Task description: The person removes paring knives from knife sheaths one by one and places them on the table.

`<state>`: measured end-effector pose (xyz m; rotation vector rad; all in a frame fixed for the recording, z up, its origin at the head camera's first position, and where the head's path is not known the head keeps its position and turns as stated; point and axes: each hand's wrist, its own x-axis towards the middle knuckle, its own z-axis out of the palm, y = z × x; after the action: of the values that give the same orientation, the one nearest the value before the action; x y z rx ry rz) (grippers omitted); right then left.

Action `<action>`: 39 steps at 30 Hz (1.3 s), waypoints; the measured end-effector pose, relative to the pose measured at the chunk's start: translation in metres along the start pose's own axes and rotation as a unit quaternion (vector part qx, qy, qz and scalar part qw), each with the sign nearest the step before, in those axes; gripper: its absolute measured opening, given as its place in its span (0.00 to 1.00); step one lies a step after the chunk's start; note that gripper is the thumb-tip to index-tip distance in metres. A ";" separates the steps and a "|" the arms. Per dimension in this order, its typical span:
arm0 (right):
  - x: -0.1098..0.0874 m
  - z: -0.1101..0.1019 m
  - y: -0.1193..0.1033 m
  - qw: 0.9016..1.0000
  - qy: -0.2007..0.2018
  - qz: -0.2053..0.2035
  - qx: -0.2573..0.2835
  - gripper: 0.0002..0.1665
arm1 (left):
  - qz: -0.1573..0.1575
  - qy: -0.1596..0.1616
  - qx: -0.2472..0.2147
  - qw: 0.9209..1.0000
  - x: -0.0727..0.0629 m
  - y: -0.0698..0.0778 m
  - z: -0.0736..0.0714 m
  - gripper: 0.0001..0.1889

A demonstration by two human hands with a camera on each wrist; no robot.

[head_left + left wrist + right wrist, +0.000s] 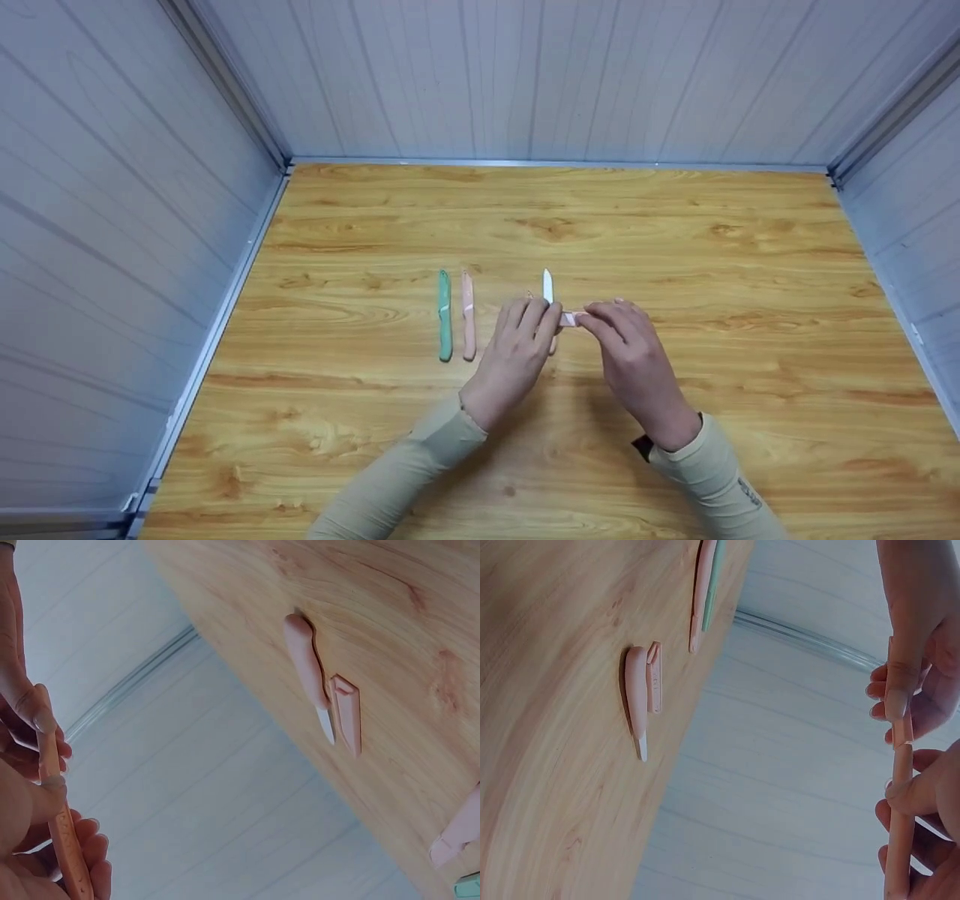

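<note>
My left hand [517, 349] grips the pink blade sheath [66, 840], which has raised lettering. My right hand [637, 352] pinches the pink handle of a paring knife [902, 829]. Handle and sheath are in line and meet end to end between the two hands, with the blade hidden. Below them on the table lies a second pink-handled paring knife [636, 694], its white blade [548, 285] bare. Beside that knife lies a loose pink sheath [346, 716]. In the head view my left hand covers most of both.
Left of my hands, a green sheathed knife [445, 315] and a pink sheathed knife [469, 315] lie parallel on the wooden table [360, 420]. Pale panel walls [495, 82] border the table at the back and on both sides.
</note>
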<state>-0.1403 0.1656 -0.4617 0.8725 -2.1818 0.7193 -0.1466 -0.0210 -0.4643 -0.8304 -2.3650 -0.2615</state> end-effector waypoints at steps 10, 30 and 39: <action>-0.003 -0.005 -0.001 1.000 0.006 -0.007 -0.013 0.14 | 0.005 0.025 -0.017 1.000 -0.002 0.005 -0.002 0.12; -0.009 -0.011 -0.006 0.999 -0.015 0.025 -0.020 0.13 | -0.043 0.043 -0.078 0.995 -0.007 0.014 -0.002 0.13; -0.010 -0.013 -0.006 0.999 -0.013 0.031 -0.016 0.18 | -0.059 0.051 -0.127 0.989 -0.005 0.017 0.002 0.13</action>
<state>-0.1254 0.1747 -0.4592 0.8054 -2.2453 0.7036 -0.1340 -0.0090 -0.4693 -0.7726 -2.3173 -0.6489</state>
